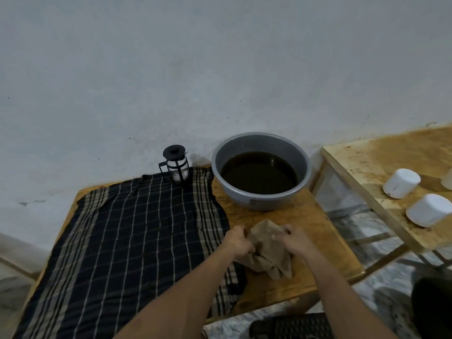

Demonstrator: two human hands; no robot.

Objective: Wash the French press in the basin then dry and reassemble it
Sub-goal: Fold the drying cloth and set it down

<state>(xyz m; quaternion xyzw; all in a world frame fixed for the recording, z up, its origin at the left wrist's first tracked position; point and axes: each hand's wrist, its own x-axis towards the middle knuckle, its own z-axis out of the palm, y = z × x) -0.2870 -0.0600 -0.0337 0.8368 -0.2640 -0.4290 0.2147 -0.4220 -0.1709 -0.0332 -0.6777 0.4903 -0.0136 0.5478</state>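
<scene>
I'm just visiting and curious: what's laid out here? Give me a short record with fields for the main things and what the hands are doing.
French press: assembled, lid on, upright at the far edge of the checked cloth
Basin: grey, holds dark brown water, on the wooden table, right of the press
Brown rag: crumpled on the table, near side of the basin
Left hand: grips the rag's left side
Right hand: holds the rag's right side
Side table: two white containers lying on it

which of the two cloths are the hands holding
The small plain tan cloth, gripped by the left hand and right hand on bare wood. The big dark checked cloth lies spread flat, untouched.
</scene>
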